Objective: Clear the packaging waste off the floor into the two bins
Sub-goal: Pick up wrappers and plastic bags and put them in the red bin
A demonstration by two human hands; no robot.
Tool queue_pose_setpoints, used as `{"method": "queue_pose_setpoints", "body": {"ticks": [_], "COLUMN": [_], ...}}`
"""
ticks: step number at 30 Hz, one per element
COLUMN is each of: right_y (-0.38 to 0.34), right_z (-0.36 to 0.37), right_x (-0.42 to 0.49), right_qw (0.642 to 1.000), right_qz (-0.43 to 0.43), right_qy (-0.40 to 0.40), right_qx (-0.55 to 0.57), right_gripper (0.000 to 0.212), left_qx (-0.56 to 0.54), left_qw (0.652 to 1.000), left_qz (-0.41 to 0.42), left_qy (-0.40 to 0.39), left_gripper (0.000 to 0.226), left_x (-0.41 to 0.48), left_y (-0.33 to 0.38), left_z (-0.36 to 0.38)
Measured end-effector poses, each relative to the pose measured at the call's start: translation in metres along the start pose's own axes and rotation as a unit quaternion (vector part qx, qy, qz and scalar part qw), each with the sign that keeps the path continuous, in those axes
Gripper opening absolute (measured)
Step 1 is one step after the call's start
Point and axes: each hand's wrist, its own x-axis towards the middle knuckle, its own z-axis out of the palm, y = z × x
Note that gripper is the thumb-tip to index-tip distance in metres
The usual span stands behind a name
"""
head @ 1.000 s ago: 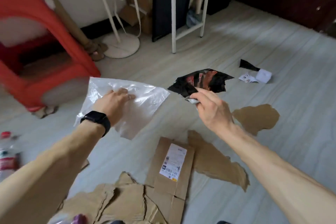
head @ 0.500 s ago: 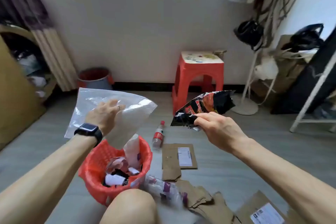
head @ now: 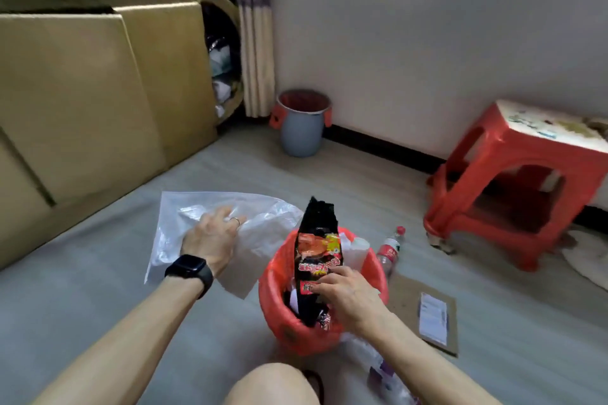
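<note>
A red mesh bin (head: 283, 325) stands on the floor in front of me with wrappers inside. My right hand (head: 348, 296) grips a black and red snack wrapper (head: 317, 250) that stands upright, its lower end inside the bin. To the left of the bin, above the floor, my left hand (head: 210, 237), with a black watch on the wrist, holds a clear plastic bag (head: 263, 223). A second bin (head: 301, 123), grey with a red liner, stands by the wall.
Big cardboard boxes (head: 82, 92) line the left. On the right stands a red plastic stool (head: 513, 187). A plastic bottle (head: 391, 248) lies beside the red bin, a labelled cardboard piece (head: 434, 316) right of it. My knee (head: 273, 385) is at the bottom edge.
My view has swung left and down to the red bin. My right hand has brought the snack wrapper down into the bin. My left hand has moved the clear bag beside it.
</note>
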Motion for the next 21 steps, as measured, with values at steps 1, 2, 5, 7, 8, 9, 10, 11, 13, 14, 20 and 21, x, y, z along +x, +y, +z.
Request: {"method": "queue_pose_setpoints", "body": {"ticks": [1,2,5,7,8,9,10,11,13,14,20,21], "right_y": [-0.001,0.001,0.004,0.013,0.009,0.001,-0.005,-0.011,-0.017,-0.018,-0.004,-0.002], "right_z": [0.007,0.016,0.045,0.08,0.086,0.086,0.088,0.087,0.091,0.089,0.037,0.021], "right_x": [0.009,0.022,0.047,0.057,0.059,0.061,0.063,0.064,0.065,0.065,0.049,0.043], "right_qw": [1.0,0.998,0.986,0.979,0.973,0.965,0.957,0.952,0.952,0.952,0.984,0.988], "right_qz": [0.007,0.003,-0.009,-0.013,-0.012,0.005,0.02,0.036,0.049,0.056,0.048,0.037], "right_qy": [-0.024,-0.066,-0.164,-0.192,-0.224,-0.256,-0.278,-0.291,-0.291,-0.29,-0.169,-0.152], "right_qx": [0.017,0.026,-0.041,-0.064,-0.059,-0.056,-0.081,-0.085,-0.084,-0.079,-0.003,0.005], "right_gripper": [0.029,0.024,0.023,0.036,0.039,0.037,0.035,0.036,0.036,0.033,0.041,0.049], "left_qx": [-0.007,-0.012,-0.035,-0.049,-0.058,-0.064,-0.066,-0.071,-0.078,-0.08,-0.092,-0.092], "left_qw": [1.0,1.0,0.999,0.998,0.997,0.997,0.996,0.996,0.996,0.996,0.994,0.993], "left_qz": [-0.002,-0.01,-0.032,-0.043,-0.046,-0.047,-0.046,-0.044,-0.035,-0.025,0.052,0.068], "left_qy": [-0.002,-0.01,-0.021,-0.025,-0.024,-0.023,-0.025,-0.023,-0.02,-0.015,0.029,0.036], "left_gripper": [0.049,0.051,0.056,0.055,0.054,0.054,0.054,0.055,0.056,0.056,0.052,0.052], "left_x": [0.003,0.007,0.021,0.032,0.036,0.04,0.045,0.049,0.055,0.058,0.062,0.06], "left_y": [-0.003,-0.007,-0.015,-0.017,-0.017,-0.015,-0.013,-0.01,-0.001,0.005,0.057,0.066], "left_z": [0.008,0.016,0.03,0.038,0.04,0.04,0.042,0.042,0.04,0.039,0.007,0.002]}}
